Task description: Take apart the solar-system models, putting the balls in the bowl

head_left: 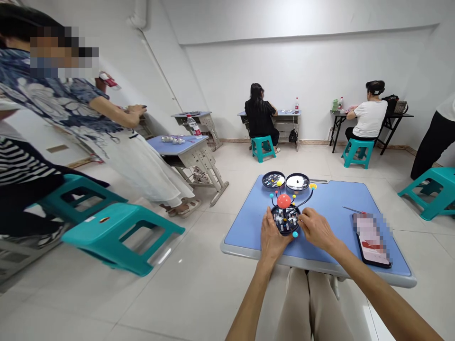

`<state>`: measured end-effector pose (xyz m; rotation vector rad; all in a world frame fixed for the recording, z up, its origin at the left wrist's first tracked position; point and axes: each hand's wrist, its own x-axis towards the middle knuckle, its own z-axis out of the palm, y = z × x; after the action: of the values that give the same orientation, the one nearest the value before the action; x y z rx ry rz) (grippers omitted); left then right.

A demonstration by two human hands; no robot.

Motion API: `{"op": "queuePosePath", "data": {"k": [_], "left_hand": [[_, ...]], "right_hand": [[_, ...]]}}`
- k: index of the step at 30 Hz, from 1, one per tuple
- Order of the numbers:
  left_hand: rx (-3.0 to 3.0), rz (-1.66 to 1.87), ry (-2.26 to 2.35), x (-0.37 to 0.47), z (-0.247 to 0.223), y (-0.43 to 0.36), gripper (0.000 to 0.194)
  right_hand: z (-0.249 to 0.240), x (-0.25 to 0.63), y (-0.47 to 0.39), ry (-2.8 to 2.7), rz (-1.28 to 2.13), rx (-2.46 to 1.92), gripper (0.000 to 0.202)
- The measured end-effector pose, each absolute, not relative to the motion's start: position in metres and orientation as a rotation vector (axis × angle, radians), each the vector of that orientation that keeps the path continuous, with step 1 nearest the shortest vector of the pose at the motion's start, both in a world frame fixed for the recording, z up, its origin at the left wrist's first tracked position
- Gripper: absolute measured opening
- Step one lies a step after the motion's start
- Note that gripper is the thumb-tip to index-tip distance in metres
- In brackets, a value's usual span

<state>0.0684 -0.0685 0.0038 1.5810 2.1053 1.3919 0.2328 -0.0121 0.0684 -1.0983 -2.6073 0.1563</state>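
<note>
A small planet model with a red ball (284,201) in its middle stands near the front of the blue table (327,246). Its round black base (283,228) carries pale labels, and thin curved arms hold small coloured balls around the red one. My left hand (273,239) is wrapped around the base's left and front side, gripping it. At the base's right edge, the fingers of my right hand (314,227) are pinched together; whatever is between them is too small to make out. A blue ball (295,234) sits low at the front, between my hands.
Behind the model lie two round black dishes (273,180), one with a yellow ball. A phone (373,241) and a thin screwdriver (351,209) are on the right. Teal stools (121,227) stand left and right. A person in a white skirt (152,163) stands left; others sit at desks.
</note>
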Motion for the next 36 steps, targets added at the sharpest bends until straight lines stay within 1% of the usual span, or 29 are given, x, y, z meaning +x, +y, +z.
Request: {"op": "queuePosePath", "data": {"k": [2,5,9,15,20,22,25,29,36], "left_hand": [[1.576,1.399,2.073,0.068,0.004,-0.070,0.128],[1.506,1.411,2.024,0.067,0.006,-0.073,0.125],[1.422,1.432,2.008,0.069,0.010,-0.075,0.124],[1.402,1.405,2.065,0.074,0.016,-0.074,0.123],[1.381,1.365,2.097,0.076,0.023,-0.074,0.121],[1.355,1.351,2.103,0.076,0.025,-0.075,0.120],[1.351,1.356,2.109,0.076,0.025,-0.075,0.120],[1.362,1.352,2.099,0.073,0.022,-0.075,0.120],[1.399,1.342,2.117,0.071,0.022,-0.074,0.117]], "right_hand": [[0.062,0.239,-0.013,-2.585,0.213,-0.801,0.024],[0.053,0.241,-0.011,-2.544,0.252,-0.639,0.020],[0.044,0.233,-0.008,-2.521,0.277,-0.633,0.021],[0.036,0.225,-0.004,-2.409,0.467,-0.627,0.022],[0.033,0.221,-0.009,-2.252,0.595,-0.566,0.009],[0.029,0.218,-0.013,-2.157,0.619,-0.584,0.008],[0.022,0.213,-0.015,-2.040,0.689,-0.603,0.013],[0.017,0.211,-0.009,-2.017,0.773,-0.534,0.019],[0.020,0.217,0.012,-2.108,0.793,-0.416,0.020]]}}
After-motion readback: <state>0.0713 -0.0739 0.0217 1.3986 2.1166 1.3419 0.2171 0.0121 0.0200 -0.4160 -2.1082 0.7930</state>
